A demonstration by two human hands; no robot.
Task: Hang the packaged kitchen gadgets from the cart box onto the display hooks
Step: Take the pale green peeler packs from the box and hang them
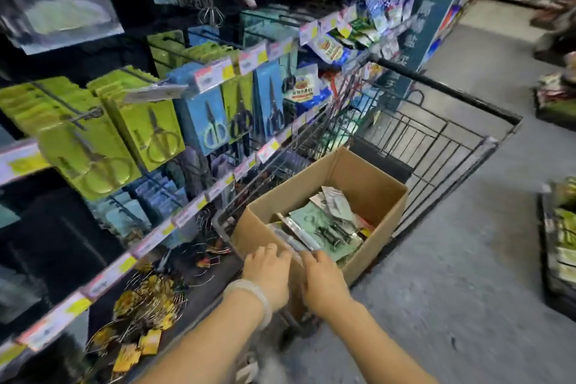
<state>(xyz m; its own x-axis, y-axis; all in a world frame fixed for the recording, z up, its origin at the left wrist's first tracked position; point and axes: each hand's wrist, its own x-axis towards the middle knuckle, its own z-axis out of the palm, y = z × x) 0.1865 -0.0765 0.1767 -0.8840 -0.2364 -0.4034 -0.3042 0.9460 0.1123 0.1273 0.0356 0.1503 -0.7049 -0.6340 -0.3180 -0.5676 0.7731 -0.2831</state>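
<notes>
An open cardboard box (pixel 367 178) sits in a black wire cart (pixel 448 121) and holds several packaged gadgets (pixel 324 227), mostly pale green cards. Both hands reach into the box's near corner. My left hand (pixel 268 271), with a pale bangle on the wrist, lies over the near rim with its fingers on a clear packet (pixel 291 243). My right hand (pixel 324 280) grips the same packet from the right. On the left, display hooks (pixel 56 100) carry green and blue carded scissors (pixel 152 131).
Shelf rails with price tags (pixel 215 72) run along the display on the left. Wire skimmers with yellow tags (pixel 146 299) hang low near my left arm. Grey floor (pixel 452 259) lies to the right, with low displays at the far right edge.
</notes>
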